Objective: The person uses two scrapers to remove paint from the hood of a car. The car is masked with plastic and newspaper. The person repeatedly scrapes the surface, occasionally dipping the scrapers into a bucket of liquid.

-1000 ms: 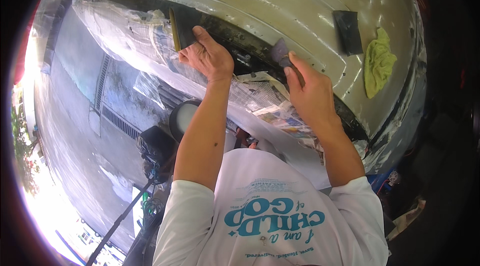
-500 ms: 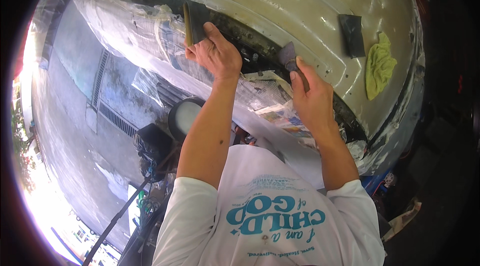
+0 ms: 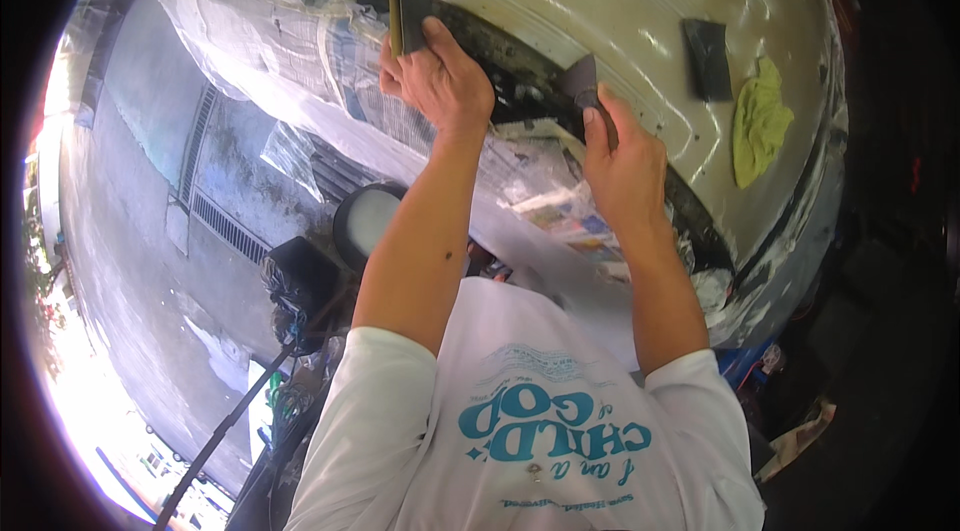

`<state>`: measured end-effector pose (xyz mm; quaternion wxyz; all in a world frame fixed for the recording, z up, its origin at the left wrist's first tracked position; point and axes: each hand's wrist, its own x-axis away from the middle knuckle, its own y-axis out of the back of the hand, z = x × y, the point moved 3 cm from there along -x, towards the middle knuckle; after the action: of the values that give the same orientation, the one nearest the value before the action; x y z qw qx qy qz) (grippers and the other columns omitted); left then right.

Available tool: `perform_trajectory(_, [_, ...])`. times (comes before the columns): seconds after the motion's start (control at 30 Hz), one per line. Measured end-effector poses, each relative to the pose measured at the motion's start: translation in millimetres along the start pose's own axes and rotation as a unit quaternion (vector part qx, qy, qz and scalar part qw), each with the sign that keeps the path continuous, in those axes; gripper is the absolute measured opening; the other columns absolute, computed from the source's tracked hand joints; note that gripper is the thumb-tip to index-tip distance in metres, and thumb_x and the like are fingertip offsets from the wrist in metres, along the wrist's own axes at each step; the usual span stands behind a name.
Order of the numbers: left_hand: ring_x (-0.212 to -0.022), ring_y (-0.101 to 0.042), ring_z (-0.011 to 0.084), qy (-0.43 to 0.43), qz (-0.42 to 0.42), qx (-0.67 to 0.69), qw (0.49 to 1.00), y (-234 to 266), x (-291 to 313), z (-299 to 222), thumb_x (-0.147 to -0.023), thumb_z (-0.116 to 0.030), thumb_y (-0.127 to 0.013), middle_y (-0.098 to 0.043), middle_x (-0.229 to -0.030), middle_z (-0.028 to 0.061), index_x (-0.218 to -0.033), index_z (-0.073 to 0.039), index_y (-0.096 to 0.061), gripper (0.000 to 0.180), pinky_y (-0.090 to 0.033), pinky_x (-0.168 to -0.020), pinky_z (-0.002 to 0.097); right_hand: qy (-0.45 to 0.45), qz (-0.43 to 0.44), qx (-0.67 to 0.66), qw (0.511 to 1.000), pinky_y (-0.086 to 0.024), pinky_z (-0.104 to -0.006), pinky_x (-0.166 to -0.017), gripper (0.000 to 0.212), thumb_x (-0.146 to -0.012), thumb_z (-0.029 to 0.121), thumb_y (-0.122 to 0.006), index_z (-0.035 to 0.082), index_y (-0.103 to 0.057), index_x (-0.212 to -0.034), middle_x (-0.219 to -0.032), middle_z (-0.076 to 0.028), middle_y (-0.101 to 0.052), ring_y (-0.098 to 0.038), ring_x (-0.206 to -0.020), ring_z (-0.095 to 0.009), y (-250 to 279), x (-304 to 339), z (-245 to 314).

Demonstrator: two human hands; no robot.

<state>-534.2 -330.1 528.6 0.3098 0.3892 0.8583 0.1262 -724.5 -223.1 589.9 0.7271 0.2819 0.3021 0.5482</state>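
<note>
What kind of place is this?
Maybe a car repair or paint workshop: there's a big tan panel like a vehicle's, newspaper along its edge, and a dark sheet, perhaps sandpaper, lying on the panel.

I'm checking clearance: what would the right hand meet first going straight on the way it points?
Beyond the grey piece it grips, the right hand would probably meet the tan panel, though depth is unclear.

Beige panel (image 3: 650,51) glossy, smooth, metal-look; purplish-grey pc (image 3: 580,79) matt; blk sheet (image 3: 708,59) matt; green rag (image 3: 762,121) matt cloth
</note>
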Motion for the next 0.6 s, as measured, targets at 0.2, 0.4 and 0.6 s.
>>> perform_trajectory(0.2, [-0.136, -0.047, 0.0306, 0.014, 0.03, -0.019, 0.999, -2.3, -1.5, 2.9, -0.116, -0.037, -0.043, -0.065, -0.132, 0.0087, -0.14, -0.007, -0.063, 0.043, -0.023, -0.116, 0.0536, 0.04, -0.019, -0.008, 0.999, -0.059, -0.0496, -0.079, 0.032, -0.102, 0.018, -0.07, 0.001, -0.072, -0.129, -0.101, -0.028, -0.076, -0.074, -0.089, -0.048, -11.6, -12.1, 3.9])
perform_trajectory(0.4, [-0.135, -0.048, 0.0288, -0.002, 0.017, -0.003, 1.0, 1.2, -0.4, 4.7, -0.115, -0.034, -0.044, -0.064, -0.132, 0.0057, -0.154, -0.009, -0.056, 0.047, -0.023, -0.115, 0.0539, 0.026, -0.031, -0.043, 0.998, -0.061, -0.044, -0.079, 0.034, -0.102, 0.017, -0.072, 0.002, -0.072, -0.132, -0.106, -0.027, -0.077, -0.076, -0.09, -0.044, 4.6, -0.4, -1.8])
perform_trajectory(0.6, [-0.129, -0.048, 0.0294, 0.004, 0.03, -0.014, 0.999, -3.8, -3.9, 5.1, -0.117, -0.038, -0.041, -0.064, -0.131, 0.0061, -0.155, -0.01, -0.053, 0.05, -0.024, -0.113, 0.0532, 0.03, -0.016, 0.006, 0.999, -0.061, -0.0417, -0.081, 0.034, -0.101, 0.016, -0.073, 0.001, -0.072, -0.131, -0.11, -0.025, -0.077, -0.077, -0.092, -0.041, 0.0, -4.4, -3.6])
